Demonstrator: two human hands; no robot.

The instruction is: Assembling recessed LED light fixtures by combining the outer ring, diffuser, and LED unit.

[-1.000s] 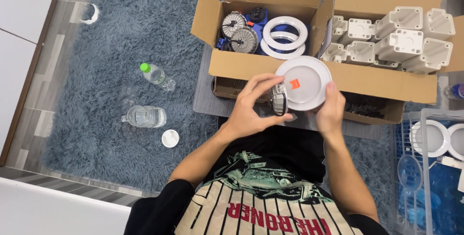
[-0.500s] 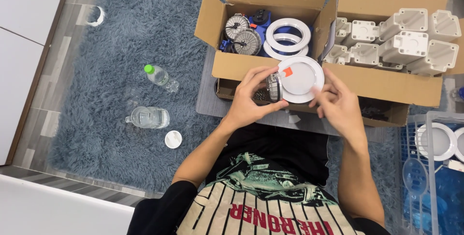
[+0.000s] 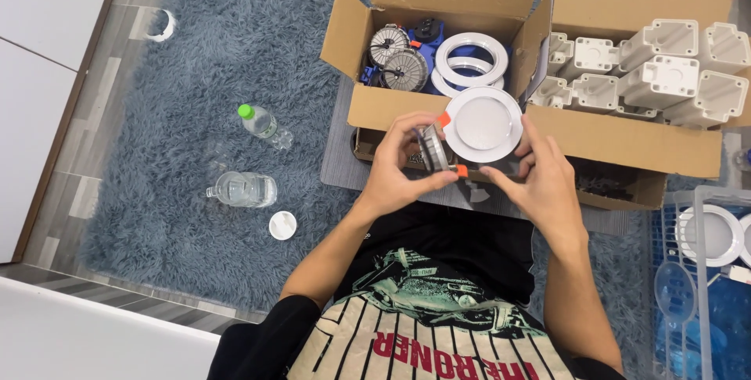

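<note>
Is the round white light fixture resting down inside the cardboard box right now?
No: the round white light fixture is held up between the left hand and right hand, in front of the cardboard box.

Left hand (image 3: 395, 169) grips finned metal heat sink (image 3: 432, 148); right hand (image 3: 540, 181) holds round white downlight (image 3: 483, 124) touching it, cardboard box (image 3: 391, 106) just beyond both hands.

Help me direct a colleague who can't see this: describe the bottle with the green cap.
On the shaggy grey-blue rug, left of the cardboard boxes, lie two clear plastic bottles. The green-capped bottle is the upper, smaller one; the other bottle has no coloured cap.
</note>
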